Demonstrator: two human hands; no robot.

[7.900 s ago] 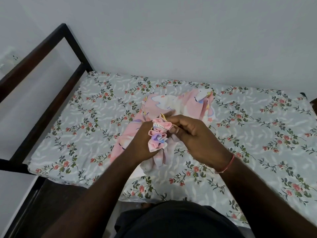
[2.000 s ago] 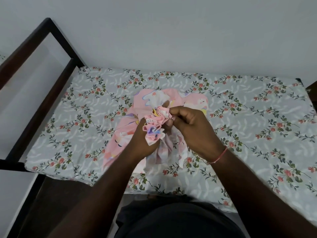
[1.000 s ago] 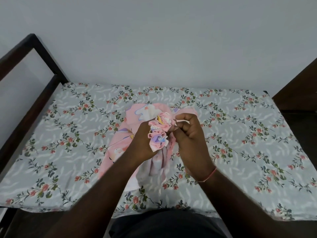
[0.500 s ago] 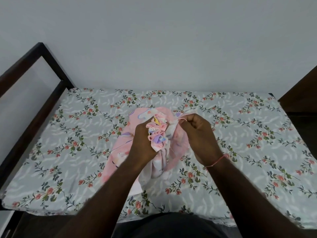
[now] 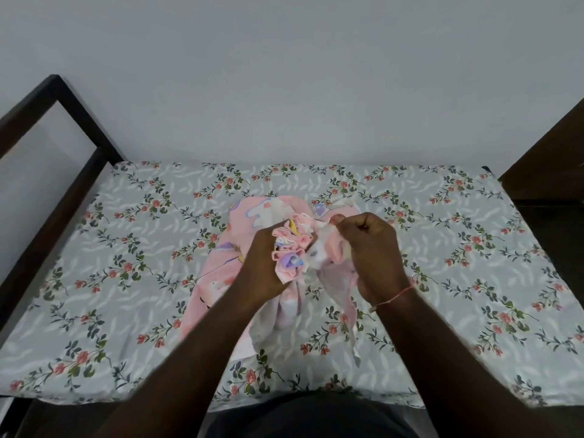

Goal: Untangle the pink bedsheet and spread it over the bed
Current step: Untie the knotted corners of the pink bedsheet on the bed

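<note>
The left hand (image 5: 265,263) grips the bunched knot of the pink bedsheet (image 5: 221,279) above the middle of the bed (image 5: 126,248) to steady it, while the right hand (image 5: 369,248) pinches a loose edge, likely to work it free.

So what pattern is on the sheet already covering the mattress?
Mattress sheet: pale grey with pink flowers on green leafy sprigs, seen in the head view.

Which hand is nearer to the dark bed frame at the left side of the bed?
The left. The left hand, holding the bunched pink bedsheet, lies right of the bed frame; the right hand, pinching the same sheet, lies farther right.
</note>
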